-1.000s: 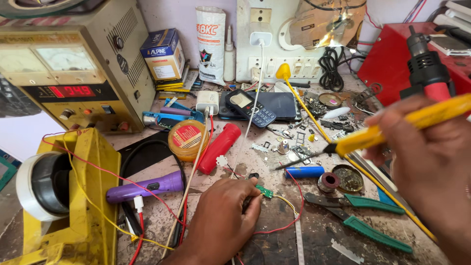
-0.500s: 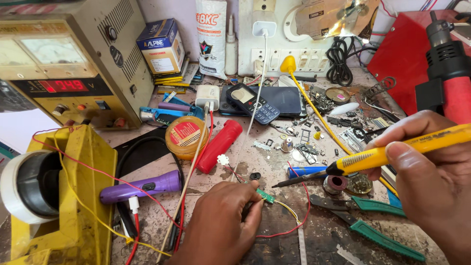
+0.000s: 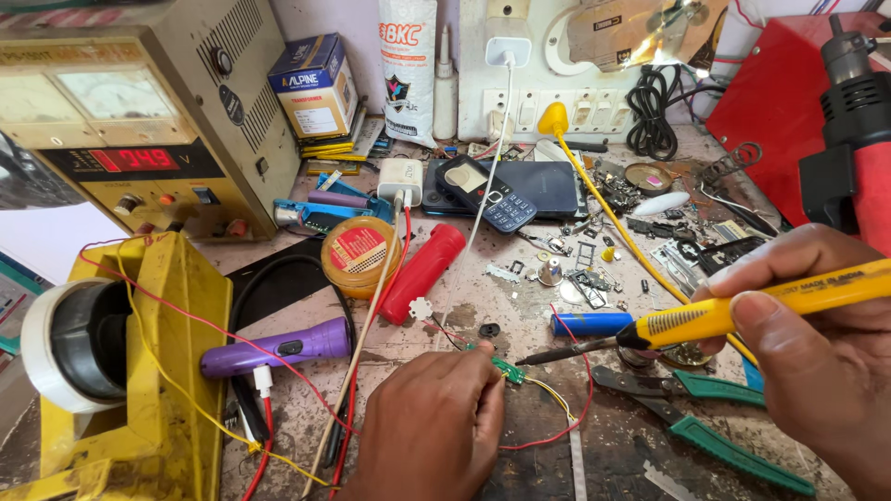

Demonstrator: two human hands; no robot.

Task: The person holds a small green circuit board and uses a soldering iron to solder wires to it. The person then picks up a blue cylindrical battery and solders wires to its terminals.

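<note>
Left hand (image 3: 432,431), bottom centre of the frame, pinches a small green circuit board (image 3: 508,370) with trailing wires against the desk (image 3: 445,315), as it did a second ago. Right hand (image 3: 817,343), at the right edge, is clenched around a yellow soldering iron (image 3: 742,311). Since the earlier frame the iron has come down from upper right; its tip now lies just right of the board, beside the blue battery (image 3: 592,323).

— From my remote seat, the soldering iron (image 3: 742,311) shows a glossy yellow plastic handle and a dull metal tip.

— And left of it?

— A tiny green circuit board (image 3: 508,370), matt. Farther left, a glossy purple plastic torch (image 3: 278,348). The bench (image 3: 520,306) looks rough and stained.
</note>
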